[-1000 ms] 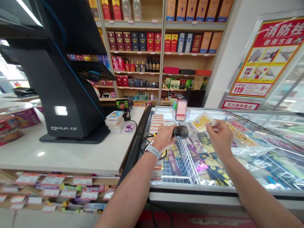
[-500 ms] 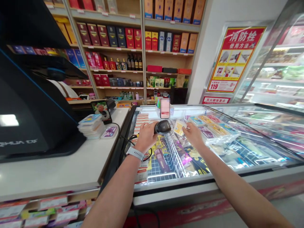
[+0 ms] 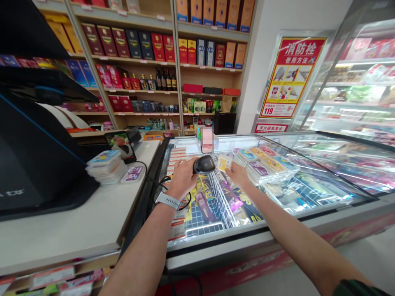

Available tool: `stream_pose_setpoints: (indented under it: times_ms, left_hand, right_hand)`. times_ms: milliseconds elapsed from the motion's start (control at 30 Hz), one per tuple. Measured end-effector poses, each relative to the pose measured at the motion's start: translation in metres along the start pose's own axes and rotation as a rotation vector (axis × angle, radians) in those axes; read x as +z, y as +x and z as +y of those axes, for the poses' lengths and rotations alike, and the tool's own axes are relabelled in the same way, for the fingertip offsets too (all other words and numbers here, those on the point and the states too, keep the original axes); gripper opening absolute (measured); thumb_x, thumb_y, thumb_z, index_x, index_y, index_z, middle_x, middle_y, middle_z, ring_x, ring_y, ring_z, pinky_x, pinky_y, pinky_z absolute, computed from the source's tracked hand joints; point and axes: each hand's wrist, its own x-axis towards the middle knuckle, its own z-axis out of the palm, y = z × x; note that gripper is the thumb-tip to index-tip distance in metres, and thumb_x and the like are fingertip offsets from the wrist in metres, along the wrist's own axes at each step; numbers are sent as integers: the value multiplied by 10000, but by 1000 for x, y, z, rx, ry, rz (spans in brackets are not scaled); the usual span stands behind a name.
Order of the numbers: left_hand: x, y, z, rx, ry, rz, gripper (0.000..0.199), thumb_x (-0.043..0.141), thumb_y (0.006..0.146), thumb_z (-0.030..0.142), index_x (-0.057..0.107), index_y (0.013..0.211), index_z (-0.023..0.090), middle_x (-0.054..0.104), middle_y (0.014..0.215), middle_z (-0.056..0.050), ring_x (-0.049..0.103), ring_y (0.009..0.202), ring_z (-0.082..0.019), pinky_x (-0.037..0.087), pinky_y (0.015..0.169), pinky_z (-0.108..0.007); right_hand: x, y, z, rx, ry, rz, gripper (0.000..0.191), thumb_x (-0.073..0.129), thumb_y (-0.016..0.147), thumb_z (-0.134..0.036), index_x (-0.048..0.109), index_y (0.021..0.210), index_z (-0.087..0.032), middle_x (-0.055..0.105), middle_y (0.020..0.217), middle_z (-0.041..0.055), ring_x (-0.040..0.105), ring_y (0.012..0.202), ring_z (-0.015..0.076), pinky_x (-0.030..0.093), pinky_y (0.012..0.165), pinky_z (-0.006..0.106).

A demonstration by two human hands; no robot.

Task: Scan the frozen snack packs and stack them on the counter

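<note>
My left hand (image 3: 182,177), with a grey watch band at the wrist, is wrapped round a black handheld scanner (image 3: 204,164) above the glass-topped freezer. Just right of the scanner's head, my right hand (image 3: 238,174) pinches a small clear pack with a yellow label (image 3: 224,163). Several similar flat packs (image 3: 268,162) lie in stacks on the freezer glass to the right. On the white counter at the left stands another stack of packs (image 3: 105,166), and a single purple-labelled pack (image 3: 133,173) lies beside it.
A phone (image 3: 207,139) stands upright at the freezer's back. The scanner's black cable (image 3: 148,177) loops over the freezer's left edge. A large black machine (image 3: 40,156) fills the left side. Shelves of boxes (image 3: 135,86) rise behind.
The view has shifted slightly to the right. The yellow-labelled pack now faces me more squarely beside the scanner. Both hands keep their holds.
</note>
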Motion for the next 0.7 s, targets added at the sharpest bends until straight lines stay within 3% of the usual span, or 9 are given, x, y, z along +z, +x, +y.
stream_pose_setpoints:
  times_ms: [233,400,700]
  left_hand:
    - [-1,0,1,-5,13,-8,534,531,780,127,527,1306,222,683,1264,-69,602,1199,-264,311,1103,-465]
    - [0,0,1,1,9,11,520,530,780,122,535,1290,224,682,1267,-55,602,1199,-256,324,1097,-448]
    - [-3,1,1,-4,15,81,510,552,811,144,521,1316,208,680,1261,-78,603,1202,-249,308,1128,-444]
  right_hand:
    - [-8,0,2,70,230,50,173,512,894,-359,597,873,-211,686,708,41,671,703,221,459,654,304]
    - [-4,3,6,49,485,144,238,579,825,-386,634,953,-193,717,787,33,680,699,195,521,688,321]
    - [-6,9,4,62,708,291,303,626,786,-426,679,966,-188,725,816,64,688,729,228,583,692,391]
